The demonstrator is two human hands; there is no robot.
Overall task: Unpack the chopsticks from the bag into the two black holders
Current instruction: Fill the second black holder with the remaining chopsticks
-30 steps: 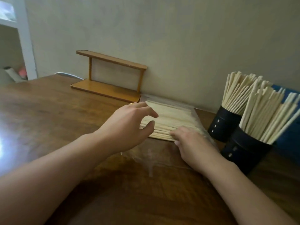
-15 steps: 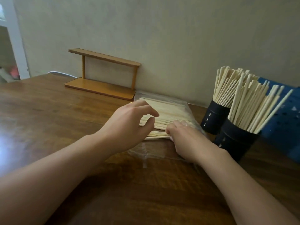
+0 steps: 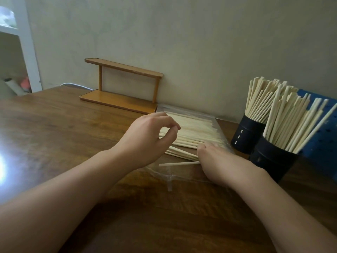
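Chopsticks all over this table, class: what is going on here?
A person is unpacking chopsticks from a clear plastic bag lying on a wooden table. The right hand pinches a few at the bag's open end, one sticking out sideways. The left hand hovers curled over the pile. Two black holders on the right are already packed full.

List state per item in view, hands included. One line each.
Left hand: over the bag, fingers curled, no clear grip.
Right hand: fingers down on the chopstick stack's near end.
Bag: clear, flat on the table, still holding chopsticks.
Loose chopstick: lying skewed out from the stack.
Far holder: upright, packed with chopsticks.
Near holder: upright, packed.
Wooden shelf: upright against the wall.
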